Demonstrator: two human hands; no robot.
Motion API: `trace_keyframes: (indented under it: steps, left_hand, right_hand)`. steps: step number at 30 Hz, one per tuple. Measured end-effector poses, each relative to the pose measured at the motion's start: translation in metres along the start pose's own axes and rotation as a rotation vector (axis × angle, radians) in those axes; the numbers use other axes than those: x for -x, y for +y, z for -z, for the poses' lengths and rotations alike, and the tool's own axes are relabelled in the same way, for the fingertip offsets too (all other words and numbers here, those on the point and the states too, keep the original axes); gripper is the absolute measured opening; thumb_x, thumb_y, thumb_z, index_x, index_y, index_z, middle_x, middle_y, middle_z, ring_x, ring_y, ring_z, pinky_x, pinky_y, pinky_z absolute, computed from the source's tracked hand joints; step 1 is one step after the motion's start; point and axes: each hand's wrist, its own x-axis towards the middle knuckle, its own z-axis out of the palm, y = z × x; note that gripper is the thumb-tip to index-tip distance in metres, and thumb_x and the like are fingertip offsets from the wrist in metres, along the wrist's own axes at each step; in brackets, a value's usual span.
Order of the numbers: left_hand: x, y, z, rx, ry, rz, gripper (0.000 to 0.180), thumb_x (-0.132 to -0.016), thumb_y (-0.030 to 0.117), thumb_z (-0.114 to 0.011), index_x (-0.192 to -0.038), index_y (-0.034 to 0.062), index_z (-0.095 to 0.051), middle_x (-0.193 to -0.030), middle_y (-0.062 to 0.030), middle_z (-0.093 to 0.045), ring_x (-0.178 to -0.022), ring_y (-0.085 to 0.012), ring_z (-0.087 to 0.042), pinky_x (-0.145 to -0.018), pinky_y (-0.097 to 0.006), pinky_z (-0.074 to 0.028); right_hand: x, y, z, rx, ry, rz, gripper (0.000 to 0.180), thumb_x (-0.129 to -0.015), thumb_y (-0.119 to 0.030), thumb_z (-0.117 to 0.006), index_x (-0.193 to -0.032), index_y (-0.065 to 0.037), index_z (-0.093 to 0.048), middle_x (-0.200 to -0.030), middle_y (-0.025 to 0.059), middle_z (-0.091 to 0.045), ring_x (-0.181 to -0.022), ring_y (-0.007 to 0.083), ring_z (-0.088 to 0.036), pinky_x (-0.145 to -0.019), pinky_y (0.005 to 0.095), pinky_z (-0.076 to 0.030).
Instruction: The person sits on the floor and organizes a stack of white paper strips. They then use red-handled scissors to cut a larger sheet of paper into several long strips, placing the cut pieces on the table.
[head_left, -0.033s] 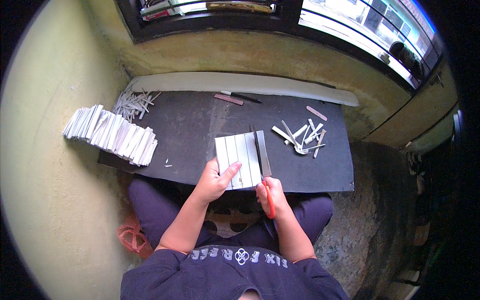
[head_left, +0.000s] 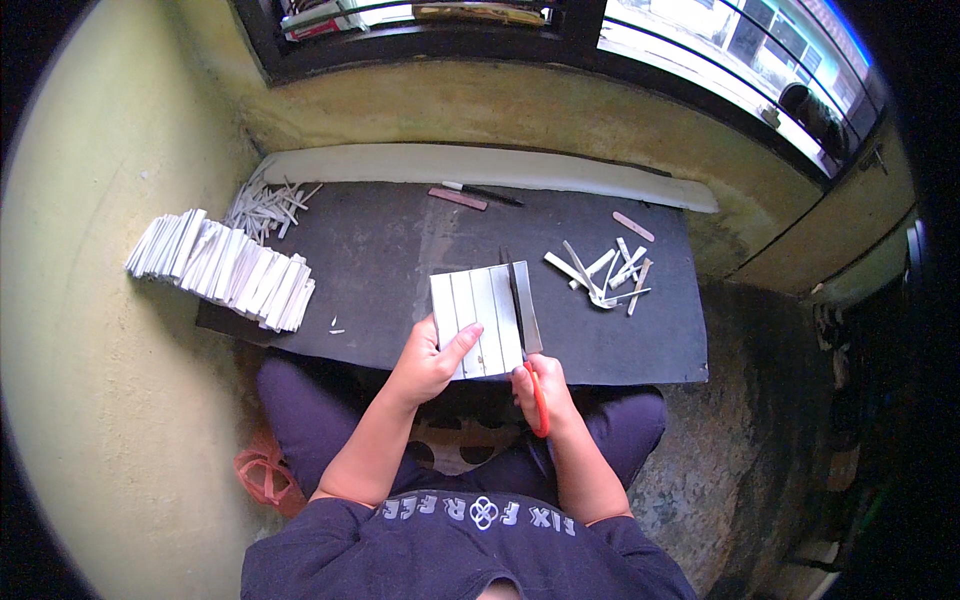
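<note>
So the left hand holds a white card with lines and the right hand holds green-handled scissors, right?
Nearly! The handle is orange, not green, in the head view; the left hand does hold the card, and the right hand the scissors.

Blk tabletop (head_left: 380, 260) bears a row of white strips (head_left: 220, 265) at L, loose slivers (head_left: 268, 208) in far L corner, a pen (head_left: 490, 195) nr a pinkish bar (head_left: 458, 200), white scraps (head_left: 598, 299) at R, 2nd bar (head_left: 633, 226) beyond.

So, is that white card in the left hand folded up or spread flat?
Spread flat: the white card shows its broad, lined face with no visible fold, and the left hand holds it.
</note>
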Motion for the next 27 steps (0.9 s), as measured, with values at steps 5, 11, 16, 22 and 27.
trace_keyframes:
  steps: [5, 11, 16, 22, 27]
  left_hand:
    - [0.000, 0.000, 0.000, 0.019, 0.007, -0.008, 0.024, -0.089, 0.012, -0.055, -0.107, -0.0043, -0.054, -0.097, -0.0083, -0.063, -0.088, -0.0125, -0.059, -0.077, -0.026, -0.048]
    - [0.000, -0.002, 0.003, 0.004, 0.013, 0.000, 0.025, -0.089, 0.012, -0.055, -0.107, -0.0044, -0.054, -0.098, -0.0083, -0.062, -0.088, -0.0126, -0.059, -0.077, -0.026, -0.048]
    - [-0.002, -0.003, 0.003, 0.027, 0.015, -0.008, 0.025, -0.088, 0.011, -0.055, -0.108, -0.0042, -0.054, -0.100, -0.0089, -0.062, -0.090, -0.0126, -0.059, -0.078, -0.027, -0.048]
    - [-0.003, -0.011, 0.004, 0.073, 0.055, 0.020, 0.026, -0.087, 0.010, -0.056, -0.109, -0.0032, -0.053, -0.102, -0.0091, -0.061, -0.091, -0.0136, -0.059, -0.080, -0.027, -0.047]
    - [-0.006, -0.020, 0.012, 0.038, 0.042, -0.034, 0.040, -0.085, 0.005, -0.052, -0.123, -0.0015, -0.040, -0.104, -0.0119, -0.058, -0.087, -0.0159, -0.061, -0.076, -0.027, -0.049]
  right_hand:
    - [-0.001, 0.006, -0.002, 0.008, 0.006, 0.018, 0.053, -0.083, -0.048, -0.056, -0.073, 0.005, -0.056, -0.055, 0.0107, -0.052, -0.054, 0.0166, -0.050, -0.053, 0.0330, -0.042]
    - [-0.002, 0.008, -0.006, -0.010, 0.029, 0.003, 0.051, -0.084, -0.044, -0.057, -0.070, 0.005, -0.056, -0.053, 0.0109, -0.051, -0.052, 0.0159, -0.049, -0.052, 0.0326, -0.042]
    - [-0.003, 0.008, -0.008, -0.039, 0.036, -0.050, 0.046, -0.084, -0.039, -0.058, -0.070, 0.004, -0.056, -0.053, 0.0088, -0.051, -0.052, 0.0133, -0.048, -0.051, 0.0315, -0.041]
    - [-0.005, 0.005, -0.007, -0.044, 0.012, -0.106, 0.039, -0.085, -0.033, -0.058, -0.069, 0.003, -0.057, -0.052, 0.0056, -0.050, -0.053, 0.0107, -0.045, -0.050, 0.0302, -0.040]
    - [-0.007, 0.002, -0.009, -0.044, -0.002, -0.153, 0.040, -0.087, -0.032, -0.057, -0.067, 0.002, -0.056, -0.053, 0.0050, -0.051, -0.052, 0.0105, -0.044, -0.049, 0.0300, -0.039]
